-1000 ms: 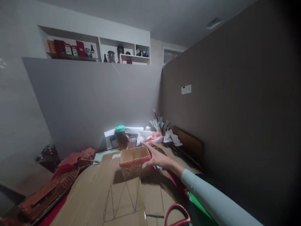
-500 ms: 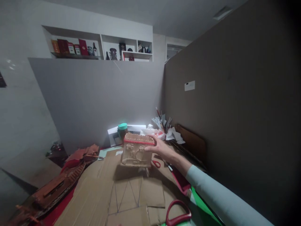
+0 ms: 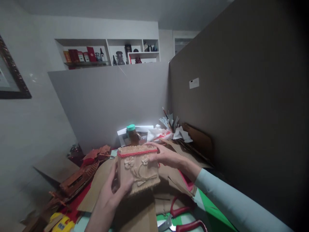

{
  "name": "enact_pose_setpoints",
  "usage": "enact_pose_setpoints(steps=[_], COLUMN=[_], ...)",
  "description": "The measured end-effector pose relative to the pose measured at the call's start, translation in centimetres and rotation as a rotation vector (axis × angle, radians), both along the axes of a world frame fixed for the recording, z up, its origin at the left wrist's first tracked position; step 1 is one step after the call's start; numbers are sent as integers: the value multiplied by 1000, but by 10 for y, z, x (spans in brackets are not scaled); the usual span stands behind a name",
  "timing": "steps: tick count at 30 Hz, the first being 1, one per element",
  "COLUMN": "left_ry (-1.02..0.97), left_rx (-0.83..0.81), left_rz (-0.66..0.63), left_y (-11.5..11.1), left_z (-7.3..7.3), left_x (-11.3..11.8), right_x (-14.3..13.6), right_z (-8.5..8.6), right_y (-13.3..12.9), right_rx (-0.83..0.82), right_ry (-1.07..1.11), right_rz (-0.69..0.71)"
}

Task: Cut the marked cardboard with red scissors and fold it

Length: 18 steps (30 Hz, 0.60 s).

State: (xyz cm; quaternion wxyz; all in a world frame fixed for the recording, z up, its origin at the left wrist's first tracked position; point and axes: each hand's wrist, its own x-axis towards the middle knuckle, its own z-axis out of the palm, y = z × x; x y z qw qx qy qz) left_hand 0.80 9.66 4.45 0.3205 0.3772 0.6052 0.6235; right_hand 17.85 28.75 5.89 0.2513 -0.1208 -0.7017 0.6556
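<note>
A small cardboard box (image 3: 138,167) with a red band round its rim and a raised flower pattern on its front is held up above the table between both hands. My left hand (image 3: 113,190) cups its lower left corner from below. My right hand (image 3: 166,157) grips its upper right edge, and a pale blue sleeve covers that arm. Flat cardboard sheets (image 3: 140,212) lie under the box.
Red-handled scissors (image 3: 180,219) lie at the front right on a green mat. A jar with a teal lid (image 3: 132,135) and crumpled paper (image 3: 169,132) stand at the back. A brown cardboard model (image 3: 79,175) lies left. Grey partitions wall off the back and right.
The box has been lifted off the cardboard and drawn toward me, turning its flowered front into view. My left hand has come in and taken its lower corner.
</note>
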Motion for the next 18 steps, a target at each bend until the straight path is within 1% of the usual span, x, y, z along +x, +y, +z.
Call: enact_pose_setpoints(steps=[5, 9, 12, 15, 18], left_ry=[-55, -144, -236, -311, -353], left_rx=[-27, -30, -32, -48, -59], left_rz=[-135, -176, -206, -266, -277], left_y=[24, 35, 37, 35, 32], left_z=[6, 16, 29, 42, 50], left_x=[-2, 2, 7, 11, 12], right_x=[5, 8, 13, 20, 26], right_z=[3, 4, 12, 23, 31], right_y=[10, 17, 12, 2, -4], right_rx=[-2, 7, 27, 48, 49], right_ry=[-8, -12, -27, -37, -63], right_rz=[-24, -46, -84, -107, -137])
